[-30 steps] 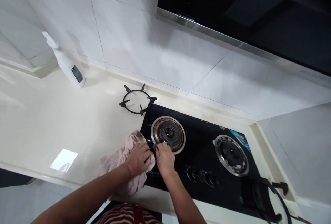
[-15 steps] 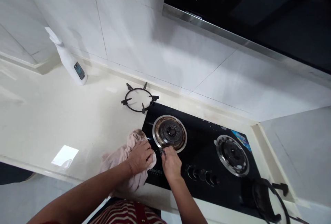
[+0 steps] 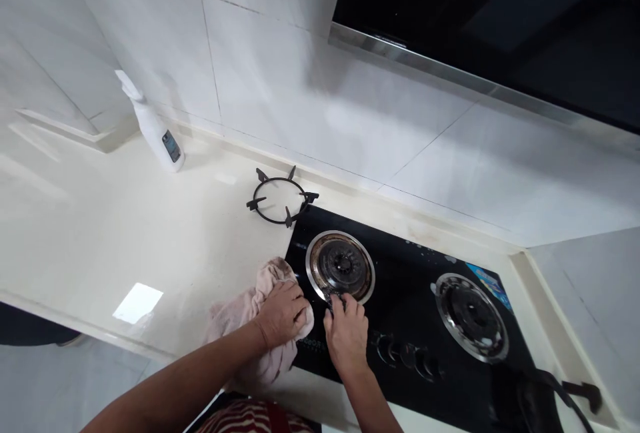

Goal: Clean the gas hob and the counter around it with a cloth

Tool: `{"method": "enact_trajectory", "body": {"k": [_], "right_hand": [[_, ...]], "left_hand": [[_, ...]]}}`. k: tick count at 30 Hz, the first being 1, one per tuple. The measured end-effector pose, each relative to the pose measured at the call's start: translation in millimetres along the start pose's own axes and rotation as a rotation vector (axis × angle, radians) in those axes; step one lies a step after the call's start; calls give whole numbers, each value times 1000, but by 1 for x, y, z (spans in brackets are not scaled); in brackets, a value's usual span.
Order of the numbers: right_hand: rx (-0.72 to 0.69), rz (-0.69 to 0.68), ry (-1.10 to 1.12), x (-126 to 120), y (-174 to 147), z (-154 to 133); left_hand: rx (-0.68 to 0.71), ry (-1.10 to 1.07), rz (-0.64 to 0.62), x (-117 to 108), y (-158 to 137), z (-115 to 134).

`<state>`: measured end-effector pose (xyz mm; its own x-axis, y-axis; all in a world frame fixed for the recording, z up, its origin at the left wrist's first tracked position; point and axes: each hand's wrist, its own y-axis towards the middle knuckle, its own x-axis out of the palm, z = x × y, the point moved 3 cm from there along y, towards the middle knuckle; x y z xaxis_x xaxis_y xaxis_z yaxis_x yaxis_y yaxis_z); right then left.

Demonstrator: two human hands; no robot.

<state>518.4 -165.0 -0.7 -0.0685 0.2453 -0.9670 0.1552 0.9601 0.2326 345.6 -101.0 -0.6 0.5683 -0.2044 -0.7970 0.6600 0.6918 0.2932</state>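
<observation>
My left hand [image 3: 285, 313] is closed on a crumpled pink cloth [image 3: 273, 273], which lies over the stove's left edge and the counter. My right hand [image 3: 346, 333] is at the front rim of the left burner [image 3: 343, 263], fingers bent around a small dark scrubber [image 3: 329, 297] that looks like steel wool. Most of the scrubber is hidden under the fingers. Brown grime marks the burner's metal ring. Both hands rest over the black glass gas stove [image 3: 395, 286].
A black pot support [image 3: 256, 203] sits at the stove's back left corner. Farther left stands a white spray bottle [image 3: 159, 136] on the pale counter [image 3: 165, 233]. The right burner [image 3: 471, 316] is uncovered; another black pot support [image 3: 555, 383] lies at the right front. A range hood [image 3: 475, 39] hangs above.
The whole view has shifted, so everything appears slightly lower and farther right. My right hand's fingers have spread a little at the burner rim; my left hand stays on the cloth.
</observation>
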Motion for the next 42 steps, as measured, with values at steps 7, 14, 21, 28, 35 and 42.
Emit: {"method": "enact_trajectory", "body": {"k": [7,14,21,28,35,42], "right_hand": [[-15,21,117,14,12,-17],[-8,-32,119,21,49,-44],[52,36,37,11,6,46],[45,92,75,12,9,15],[-20,-161,63,12,63,-62],[-10,-292,-63,-7,47,-36]], "left_hand": [[8,-15,13,-3,1,1],[8,-16,21,-7,1,0],[1,-57,-25,-7,3,-1],[-8,-34,-47,-6,4,-1],[25,12,5,-9,4,0],[57,-11,10,-9,2,-4]]}}
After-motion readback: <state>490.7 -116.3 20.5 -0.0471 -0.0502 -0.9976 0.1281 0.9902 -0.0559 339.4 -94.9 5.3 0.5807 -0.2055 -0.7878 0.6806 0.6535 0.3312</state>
